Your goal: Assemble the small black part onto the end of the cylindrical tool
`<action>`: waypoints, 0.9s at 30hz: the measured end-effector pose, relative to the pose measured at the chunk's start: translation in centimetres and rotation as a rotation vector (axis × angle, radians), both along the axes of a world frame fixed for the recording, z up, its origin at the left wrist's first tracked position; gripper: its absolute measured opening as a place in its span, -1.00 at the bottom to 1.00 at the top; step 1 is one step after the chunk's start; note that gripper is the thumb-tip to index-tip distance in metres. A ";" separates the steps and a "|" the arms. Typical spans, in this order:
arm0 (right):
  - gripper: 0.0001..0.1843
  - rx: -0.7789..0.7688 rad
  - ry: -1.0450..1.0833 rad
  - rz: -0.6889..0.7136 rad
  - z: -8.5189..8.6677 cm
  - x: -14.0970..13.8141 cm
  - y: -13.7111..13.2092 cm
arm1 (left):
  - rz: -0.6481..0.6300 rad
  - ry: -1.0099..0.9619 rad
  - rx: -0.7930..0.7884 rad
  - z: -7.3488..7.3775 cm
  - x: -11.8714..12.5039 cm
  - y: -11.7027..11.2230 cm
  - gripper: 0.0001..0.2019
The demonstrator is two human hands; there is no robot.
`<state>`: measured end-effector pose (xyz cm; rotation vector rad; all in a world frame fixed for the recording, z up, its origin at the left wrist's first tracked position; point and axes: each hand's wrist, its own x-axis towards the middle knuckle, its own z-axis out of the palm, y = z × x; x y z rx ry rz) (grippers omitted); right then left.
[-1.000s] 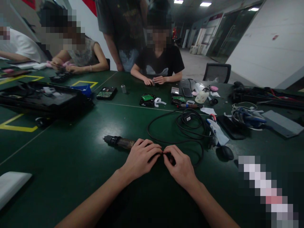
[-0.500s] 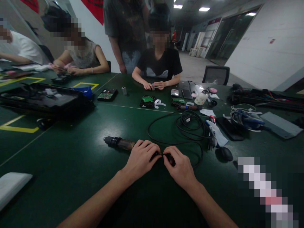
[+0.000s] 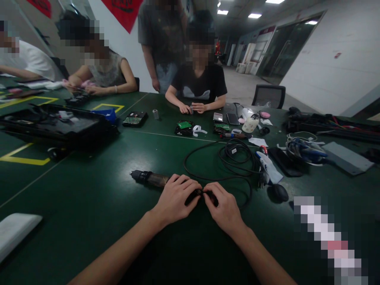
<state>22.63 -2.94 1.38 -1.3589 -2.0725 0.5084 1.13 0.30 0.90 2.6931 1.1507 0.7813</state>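
Note:
An electric screwdriver (image 3: 156,179) lies on the green table, its dark chuck pointing left. My left hand (image 3: 177,198) is wrapped around its rear part, and the dark tail end shows between thumb and forefinger. Right at that tail end, my right hand (image 3: 223,206) is closed in a pinch on the end of a black cable (image 3: 251,190). The plug itself is mostly hidden by my fingers. From there the cable curves behind my right hand into a loose coil farther up the table.
Beyond the coil lie circuit-board units (image 3: 184,127), a second screwdriver (image 3: 236,135) and a jar (image 3: 251,123). A black phone-like slab (image 3: 285,161) and a mouse-shaped dark object (image 3: 279,193) are right. A black open casing (image 3: 59,124) stands left. Co-workers (image 3: 197,83) sit opposite.
The view has shifted slightly. My hands stay together at the screwdriver's tail end, with the dark end face now showing a little more toward me.

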 end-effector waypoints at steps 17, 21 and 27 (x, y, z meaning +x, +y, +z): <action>-0.89 0.013 0.013 -0.008 -0.2 -0.1 0.0 | 0.026 0.018 0.041 -0.1 0.0 0.2 -0.88; -0.89 0.014 0.006 -0.002 -0.3 -0.1 -0.1 | 0.056 0.003 0.040 -0.4 0.2 0.1 -0.88; -0.89 0.009 0.014 -0.013 -0.3 -0.1 -0.1 | 0.052 -0.024 -0.012 -0.1 0.3 0.0 -0.91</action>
